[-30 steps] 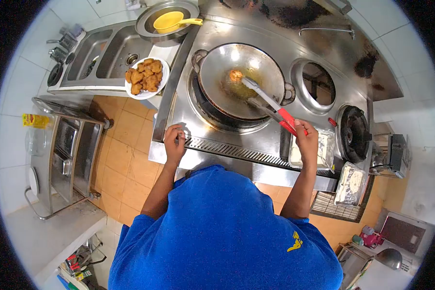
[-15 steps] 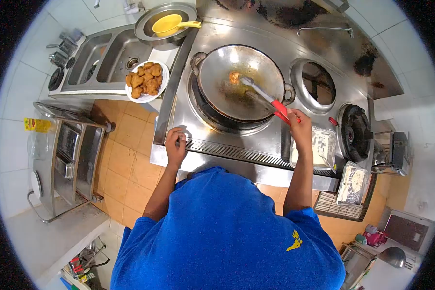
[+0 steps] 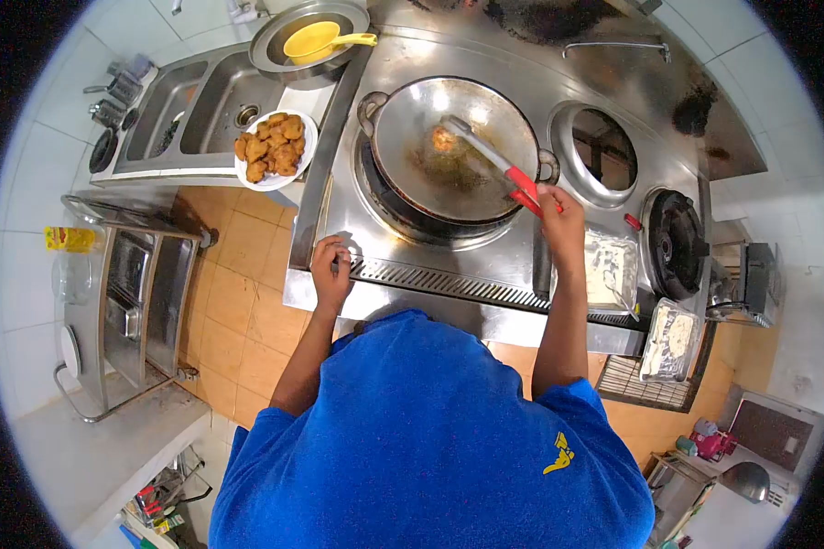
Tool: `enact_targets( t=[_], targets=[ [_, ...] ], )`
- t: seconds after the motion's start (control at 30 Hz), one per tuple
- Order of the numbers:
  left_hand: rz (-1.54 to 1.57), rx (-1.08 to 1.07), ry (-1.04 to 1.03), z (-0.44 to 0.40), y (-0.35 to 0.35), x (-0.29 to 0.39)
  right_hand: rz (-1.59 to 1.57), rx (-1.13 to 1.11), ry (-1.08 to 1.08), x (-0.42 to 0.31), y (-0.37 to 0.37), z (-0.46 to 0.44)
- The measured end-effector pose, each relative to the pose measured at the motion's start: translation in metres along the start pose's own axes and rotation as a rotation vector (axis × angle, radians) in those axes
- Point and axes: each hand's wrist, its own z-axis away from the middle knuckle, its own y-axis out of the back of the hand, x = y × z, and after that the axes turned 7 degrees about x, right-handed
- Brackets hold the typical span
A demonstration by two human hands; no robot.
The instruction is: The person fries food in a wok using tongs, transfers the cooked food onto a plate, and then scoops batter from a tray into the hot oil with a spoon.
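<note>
My right hand [image 3: 561,212] is closed around the red handles of a pair of tongs [image 3: 485,151], whose grey arms reach into a large wok [image 3: 403,178]. The tips of the tongs are beside a small orange-brown piece of fried food [image 3: 443,138], in shallow oil at the wok's middle. Whether they grip it I cannot tell. My left hand [image 3: 330,261] rests at the front left edge of the steel stove [image 3: 339,206], its fingers curled in with nothing visible in them.
A white plate [image 3: 309,157] of brown fried pieces stands left of the wok, near the sink [image 3: 229,105]. A yellow dipper [image 3: 313,42] lies in a metal basin. To the right are a white-coated tray [image 3: 609,265], a smaller tray [image 3: 670,343] and a black burner [image 3: 676,236].
The tongs have shifted up and left, their tips now above the fried piece instead of right of it. My right hand rose slightly. My left hand has stayed at the stove edge.
</note>
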Motion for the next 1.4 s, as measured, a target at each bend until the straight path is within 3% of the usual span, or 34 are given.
enact_targets(
  t=[0.1,0.17,1.1,1.13,1.4],
  targets=[
    [-0.009,0.025,-0.035,-0.001,-0.001,0.002,0.008,-0.031,-0.162,-0.017,0.013,0.003],
    [-0.024,0.018,-0.041,-0.001,0.0,0.001,0.019,0.008,-0.001,0.0,0.017,0.003],
    [0.015,0.016,-0.032,0.0,0.0,0.004,0.052,-0.037,-0.008,-0.014,0.001,-0.002],
    [0.027,0.0,-0.021,-0.001,0.001,0.005,0.029,0.018,0.11,-0.01,-0.002,-0.005],
    [-0.006,0.004,-0.042,-0.001,0.001,0.001,0.053,-0.007,0.018,-0.005,0.0,-0.003]
  ],
)
